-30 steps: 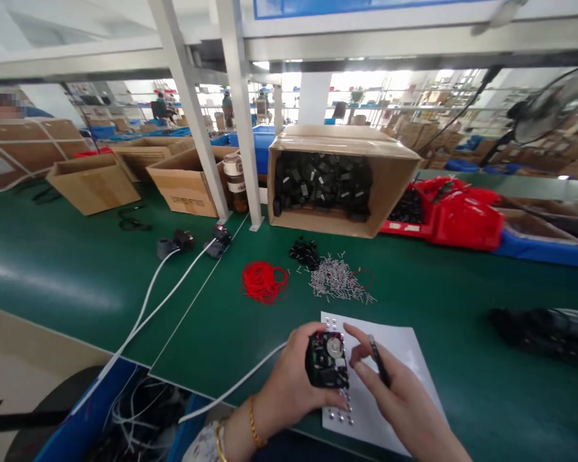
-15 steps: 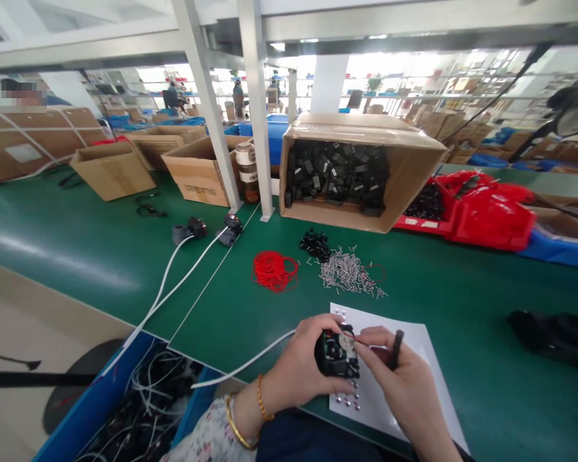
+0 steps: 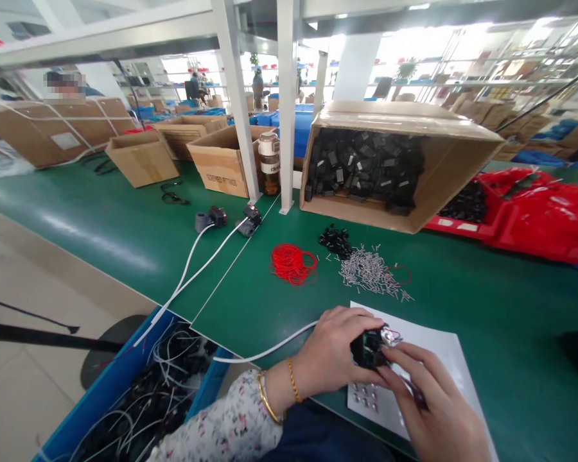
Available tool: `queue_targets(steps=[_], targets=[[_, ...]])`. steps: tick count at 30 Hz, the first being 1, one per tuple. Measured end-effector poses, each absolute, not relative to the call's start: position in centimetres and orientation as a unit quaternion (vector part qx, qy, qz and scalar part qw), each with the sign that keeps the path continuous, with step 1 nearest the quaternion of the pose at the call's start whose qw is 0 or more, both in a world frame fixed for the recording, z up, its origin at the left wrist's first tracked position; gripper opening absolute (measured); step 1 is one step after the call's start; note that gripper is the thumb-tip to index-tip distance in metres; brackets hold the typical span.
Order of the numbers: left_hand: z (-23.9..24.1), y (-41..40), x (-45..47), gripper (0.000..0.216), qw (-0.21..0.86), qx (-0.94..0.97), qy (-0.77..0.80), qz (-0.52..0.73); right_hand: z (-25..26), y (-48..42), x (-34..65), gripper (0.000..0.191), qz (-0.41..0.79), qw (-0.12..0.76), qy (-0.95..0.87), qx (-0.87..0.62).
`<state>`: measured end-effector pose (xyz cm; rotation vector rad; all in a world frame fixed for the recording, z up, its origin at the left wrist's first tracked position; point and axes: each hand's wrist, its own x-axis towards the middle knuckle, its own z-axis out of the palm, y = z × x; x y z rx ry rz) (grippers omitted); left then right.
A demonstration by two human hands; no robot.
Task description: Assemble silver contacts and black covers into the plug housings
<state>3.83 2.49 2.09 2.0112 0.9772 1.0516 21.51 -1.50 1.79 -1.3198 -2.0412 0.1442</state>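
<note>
Now, clamping black module (image 3: 366,350) firmly in left hand (image 3: 334,350), pinching its metal top (image 3: 391,335) with right hand (image 3: 438,410), best kept low over paper sheet (image 3: 446,350).

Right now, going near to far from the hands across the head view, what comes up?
Black module held by the left hand → pile of metal pins → small heap of black parts → cardboard box filled with black parts.

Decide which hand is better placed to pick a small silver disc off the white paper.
Likely right: the right hand is over the white paper, near the small silver discs; the left hand grips the black module.
</note>
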Motion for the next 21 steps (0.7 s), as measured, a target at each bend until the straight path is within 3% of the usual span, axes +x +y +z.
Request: queue_targets(steps=[9, 15, 21], targets=[[3.1, 2.9, 4.8, 0.062, 0.278, 0.818, 0.385, 0.323, 3.9, -1.3, 21.8, 0.036, 0.109, 0.343, -0.77, -0.527], [3.3, 2.2, 5.1, 0.057, 0.274, 0.811, 0.415, 0.308, 3.0, -1.9, 20.4, 0.022, 0.15, 0.37, -0.72, -0.567], [1.7, 1.4, 5.4, 0.055, 0.311, 0.739, 0.446, 0.398, 2.6, -1.6, 19.0, 0.009, 0.188, 0.427, -0.631, -0.62]])
